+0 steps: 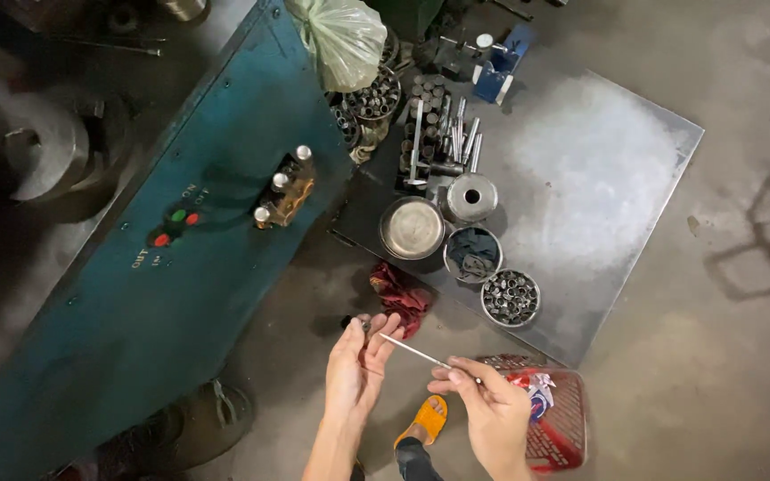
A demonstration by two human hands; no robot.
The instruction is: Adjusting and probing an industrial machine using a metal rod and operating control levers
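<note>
From up here I see bare concrete floor (724, 392) opening to the right of my hands, with room past the steel plate (599, 160) whose near corner sits just above my right hand (492, 405). The blue machine (162, 267) closes off the whole left side, its slanted edge running down toward my left arm. The plate's right half is bare; its left half is crowded with tins (412, 228) and a stack of metal pieces (434, 125).

Both forearms are cut off by the bottom edge. My foot in an orange sandal (424, 419) shows only between the wrists. A red packet (550, 414) is partly covered by my right hand. The top left corner is dark, and I can barely make out the round machine parts there.

My left hand (356, 361) is closed around a small dark piece (358, 322), probably a socket or sleeve, though it is too small to tell. A thin rod (407, 349) runs from that piece down to my right hand, which pinches its lower end between thumb and fingers. The rod sits in the air between the two hands, above the floor, just below the red rag (401, 296).
</note>
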